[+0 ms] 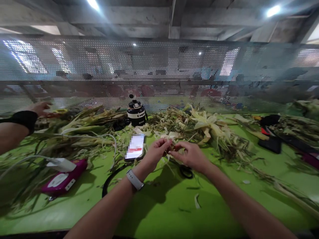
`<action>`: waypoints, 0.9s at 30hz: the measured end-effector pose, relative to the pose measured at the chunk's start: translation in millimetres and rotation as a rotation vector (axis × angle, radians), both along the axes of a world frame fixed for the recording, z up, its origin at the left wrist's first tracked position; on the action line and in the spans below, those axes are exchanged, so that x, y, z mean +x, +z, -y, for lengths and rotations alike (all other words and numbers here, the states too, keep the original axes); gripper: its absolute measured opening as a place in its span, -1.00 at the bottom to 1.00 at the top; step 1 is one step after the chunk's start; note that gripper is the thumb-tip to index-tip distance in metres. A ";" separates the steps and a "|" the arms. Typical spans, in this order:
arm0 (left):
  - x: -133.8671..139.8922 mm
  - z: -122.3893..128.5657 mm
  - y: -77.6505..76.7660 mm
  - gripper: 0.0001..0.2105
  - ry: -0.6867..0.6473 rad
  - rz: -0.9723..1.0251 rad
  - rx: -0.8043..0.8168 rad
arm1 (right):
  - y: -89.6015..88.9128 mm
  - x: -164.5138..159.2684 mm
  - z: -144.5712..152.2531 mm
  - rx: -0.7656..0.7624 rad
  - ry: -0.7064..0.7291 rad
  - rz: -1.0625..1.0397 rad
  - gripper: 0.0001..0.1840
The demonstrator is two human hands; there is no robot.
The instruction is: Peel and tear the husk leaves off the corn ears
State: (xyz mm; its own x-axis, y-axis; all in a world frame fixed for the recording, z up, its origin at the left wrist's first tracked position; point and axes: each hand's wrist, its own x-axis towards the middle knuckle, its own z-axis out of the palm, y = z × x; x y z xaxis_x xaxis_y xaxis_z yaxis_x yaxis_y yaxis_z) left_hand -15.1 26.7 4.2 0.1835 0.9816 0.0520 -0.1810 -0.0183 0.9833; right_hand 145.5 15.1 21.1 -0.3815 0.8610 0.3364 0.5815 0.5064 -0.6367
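My left hand (157, 151), with a light watch band (135, 179) on its wrist, is closed in a pinch at the middle of the green table (169, 212). Facing it, my right hand (190, 155) has thumb and fingers bent together, the tips almost meeting the left ones. Between them is a small pale piece of corn husk (168, 149), partly hidden by the fingers. Dark scissor-like handles (186, 172) lie below my right hand. A phone (135, 146) with a lit screen stands left of my left hand.
Corn husks (210, 124) are heaped behind my hands and to the left. A black bottle (136, 114) stands before the perforated metal screen (159, 59). A purple power strip (65, 179) with a white charger lies left. Another person's hand (41, 108) reaches in at far left.
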 end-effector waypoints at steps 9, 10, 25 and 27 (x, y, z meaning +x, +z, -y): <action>-7.5 -6.1 -4.3 -0.70 0.099 -0.316 0.140 | -1.4 6.5 -4.0 0.017 0.103 0.206 -0.77; -8.1 -7.1 -5.5 -0.71 0.095 -0.359 0.155 | -0.5 7.9 -3.8 0.068 0.089 0.233 -0.76; -3.1 1.3 2.9 -0.83 -0.192 -0.354 0.185 | -5.6 13.2 -16.1 0.210 -0.035 -0.043 -0.73; -2.9 0.6 0.7 -0.81 -0.182 -0.378 0.231 | -6.7 11.9 -15.7 0.154 -0.079 -0.056 -0.71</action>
